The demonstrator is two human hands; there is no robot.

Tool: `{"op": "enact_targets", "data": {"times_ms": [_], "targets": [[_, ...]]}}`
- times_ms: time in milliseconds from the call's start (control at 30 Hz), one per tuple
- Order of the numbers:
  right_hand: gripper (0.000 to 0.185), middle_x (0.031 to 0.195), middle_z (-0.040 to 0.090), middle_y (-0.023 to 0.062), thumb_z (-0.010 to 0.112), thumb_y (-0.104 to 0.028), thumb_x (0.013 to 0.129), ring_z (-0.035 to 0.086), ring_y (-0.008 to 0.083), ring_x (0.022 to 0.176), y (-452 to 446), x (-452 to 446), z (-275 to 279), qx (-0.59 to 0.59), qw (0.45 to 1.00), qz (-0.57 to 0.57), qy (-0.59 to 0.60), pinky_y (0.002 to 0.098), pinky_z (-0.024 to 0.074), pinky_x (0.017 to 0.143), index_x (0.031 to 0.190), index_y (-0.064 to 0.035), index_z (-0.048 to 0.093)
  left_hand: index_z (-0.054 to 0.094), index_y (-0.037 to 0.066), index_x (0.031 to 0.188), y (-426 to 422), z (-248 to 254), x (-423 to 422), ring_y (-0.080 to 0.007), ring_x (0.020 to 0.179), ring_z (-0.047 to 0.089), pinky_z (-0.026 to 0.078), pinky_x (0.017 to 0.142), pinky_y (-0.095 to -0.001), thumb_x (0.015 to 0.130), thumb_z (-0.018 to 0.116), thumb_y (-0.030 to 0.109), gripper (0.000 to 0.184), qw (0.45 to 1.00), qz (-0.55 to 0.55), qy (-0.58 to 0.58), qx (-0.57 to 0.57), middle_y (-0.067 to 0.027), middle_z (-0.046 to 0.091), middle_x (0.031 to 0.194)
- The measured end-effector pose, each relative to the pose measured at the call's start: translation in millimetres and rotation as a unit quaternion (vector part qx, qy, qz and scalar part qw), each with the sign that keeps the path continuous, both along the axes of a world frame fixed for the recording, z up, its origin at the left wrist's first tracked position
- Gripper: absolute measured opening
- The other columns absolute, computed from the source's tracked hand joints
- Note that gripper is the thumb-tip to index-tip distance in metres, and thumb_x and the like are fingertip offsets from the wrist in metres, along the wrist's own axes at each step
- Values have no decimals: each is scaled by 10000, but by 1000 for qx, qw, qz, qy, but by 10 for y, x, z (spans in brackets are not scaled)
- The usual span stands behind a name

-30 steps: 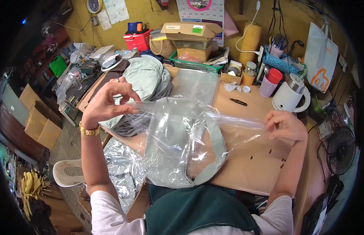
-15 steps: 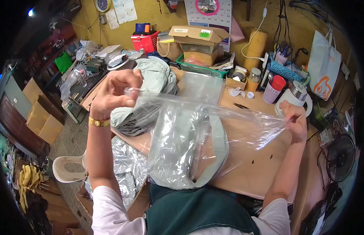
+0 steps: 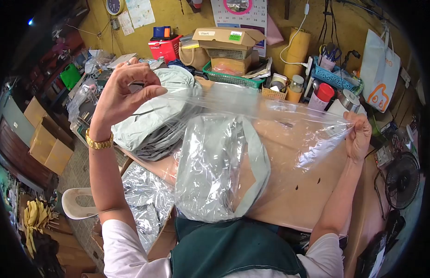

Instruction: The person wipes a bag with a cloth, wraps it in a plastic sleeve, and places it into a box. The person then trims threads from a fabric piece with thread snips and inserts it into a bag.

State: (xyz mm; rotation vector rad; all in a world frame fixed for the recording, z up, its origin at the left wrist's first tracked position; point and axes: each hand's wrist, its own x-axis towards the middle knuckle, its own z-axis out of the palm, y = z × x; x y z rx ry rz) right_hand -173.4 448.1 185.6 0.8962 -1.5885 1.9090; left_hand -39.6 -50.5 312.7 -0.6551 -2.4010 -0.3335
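Note:
A clear plastic bag (image 3: 279, 134) is stretched wide between both hands, over the tan table. My left hand (image 3: 134, 90), with a gold watch on the wrist, pinches its upper left corner. The upper right corner is gripped in the closed fingers of my right hand (image 3: 357, 132). Inside the plastic lies a grey-green fabric item (image 3: 208, 167) with a curved strap (image 3: 257, 169), near the table's front edge. Behind my left hand stands a pile of similar grey-green fabric (image 3: 154, 113).
Wrapped silvery packages (image 3: 147, 199) sit in a box at the lower left, beside a white chair (image 3: 78, 204). Along the back are a green basket (image 3: 233, 79), a red cup (image 3: 325, 92) and a white kettle (image 3: 347, 104). A black fan (image 3: 402, 178) stands at right.
Both hands have risen and moved farther apart, pulling the bag's upper edge wide and taut. My right hand's fingers have closed more tightly on the plastic. The camera view has shifted slightly.

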Motion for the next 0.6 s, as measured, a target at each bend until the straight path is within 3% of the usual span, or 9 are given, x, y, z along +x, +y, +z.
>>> {"op": "enact_targets", "data": {"times_ms": [100, 167, 200, 267, 333, 400, 433, 500, 600], "targets": [[405, 687, 383, -19, 647, -434, 898, 380, 119, 748, -142, 103, 96, 11, 996, 73, 48, 336, 366, 869, 724, -90, 524, 591, 63, 719, 21, 20, 6, -153, 723, 516, 359, 844, -343, 761, 802, 306, 325, 1000, 7, -28, -6, 7, 576, 697], [426, 696, 356, -22, 605, -435, 927, 339, 114, 708, -150, 118, 64, -85, 950, 294, 59, 279, 354, 780, 699, -98, 480, 543, 51, 704, 32, 33, -1, -169, 826, 530, 373, 842, -331, 748, 813, 287, 361, 998, -21, -55, 10, -20, 580, 788], [426, 696, 356, -22, 605, -435, 927, 339, 114, 708, -111, 111, 48, -85, 951, 292, 58, 279, 354, 780, 699, -98, 480, 543, 51, 704, 15, 24, -15, -169, 826, 530, 373, 842, -331, 748, 813, 287, 361, 998, -23, -56, 10, -20, 580, 788], [419, 709, 347, -20, 625, -391, 926, 324, 107, 702, 0, 62, 29, 61, 989, 126, -42, 242, 319, 709, 687, -88, 460, 546, 45, 719, -68, -20, -58, -184, 879, 508, 379, 829, -321, 742, 813, 254, 339, 979, -119, -114, 122, -54, 581, 879], [381, 742, 381, -10, 681, -355, 892, 346, 107, 715, -22, 86, 74, 106, 989, 97, -46, 223, 288, 673, 699, -74, 512, 532, 77, 755, -157, -116, -104, -176, 900, 484, 383, 830, -323, 778, 780, 266, 313, 909, -251, -160, 292, -66, 571, 926], [353, 792, 448, 4, 730, -353, 851, 404, 117, 758, -71, 188, 163, 209, 977, 24, 16, 239, 313, 699, 717, -67, 573, 496, 123, 754, -116, -232, -183, -185, 909, 461, 361, 880, -350, 826, 730, 281, 292, 828, -371, -128, 402, -36, 533, 837], [336, 912, 522, 45, 738, -364, 838, 475, 153, 881, -31, 149, 134, 225, 974, 0, 31, 275, 359, 800, 721, -76, 613, 496, 123, 754, -90, -266, -212, -185, 909, 461, 361, 880, -350, 826, 730, 281, 292, 827, -371, -129, 402, -36, 533, 837], [360, 963, 531, 58, 738, -385, 834, 480, 173, 946, -58, 78, 66, 139, 988, 65, 29, 300, 356, 863, 702, -80, 600, 463, 159, 744, -54, -317, -254, -190, 897, 429, 327, 924, -377, 856, 685, 296, 284, 716, -513, -170, 443, -6, 467, 751], [420, 1044, 537, 79, 737, -438, 820, 477, 207, 1046, -104, 47, -40, -26, 990, 141, -2, 342, 336, 962, 661, -89, 565, 445, 178, 736, -87, -356, -277, -195, 886, 412, 304, 944, -398, 851, 679, 319, 296, 734, -493, -219, 412, 12, 414, 699]]}}
